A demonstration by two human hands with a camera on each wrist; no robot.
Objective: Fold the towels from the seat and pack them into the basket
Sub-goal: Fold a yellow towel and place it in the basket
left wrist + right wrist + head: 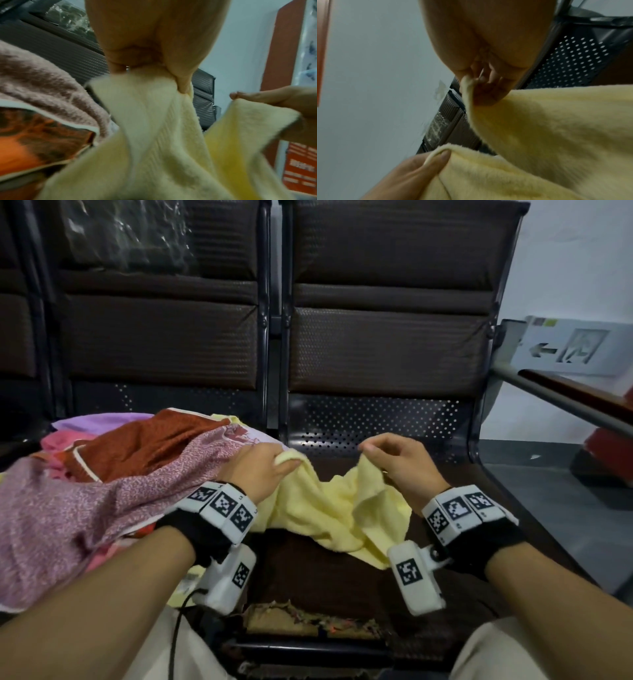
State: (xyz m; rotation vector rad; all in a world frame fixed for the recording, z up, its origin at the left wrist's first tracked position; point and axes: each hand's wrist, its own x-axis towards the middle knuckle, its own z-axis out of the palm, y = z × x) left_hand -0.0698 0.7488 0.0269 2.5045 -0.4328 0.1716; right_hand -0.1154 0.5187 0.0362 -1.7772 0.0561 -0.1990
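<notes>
A person's two bare hands hold up a pale yellow towel (337, 508) above a dark brown padded seat (342, 580) at the centre of the head view. The left hand (262, 465), just left of centre, grips one bunched edge of the towel with fingers and thumb curled round it, while the right hand (399, 462), just right of centre, pinches another edge between thumb and fingertips. The cloth sags in a crumpled fold between the two hands, and its lower part drapes down onto the seat cushion toward the bottom of the frame. The left wrist view shows the left hand (154, 40) at the top, clamped on the gathered towel (154, 135), with the right hand (274, 98) holding the opposite edge at the right of the frame. The right wrist view shows the right hand (488, 54) at the top, its fingertips closed on a thin edge of the towel (547, 135), and the left hand (412, 174) gripping the cloth at the lower left. In the left half of the head view a pile of unfolded towels (102, 474) lies on the neighbouring seat, with a pink speckled towel (68, 515) in front, a rust-red one (147, 443) behind it and a lilac one (99, 419) at the back. Both wrists carry white bands printed with black square markers (224, 505). Dark seat backs (390, 302) fill the upper frame.
</notes>
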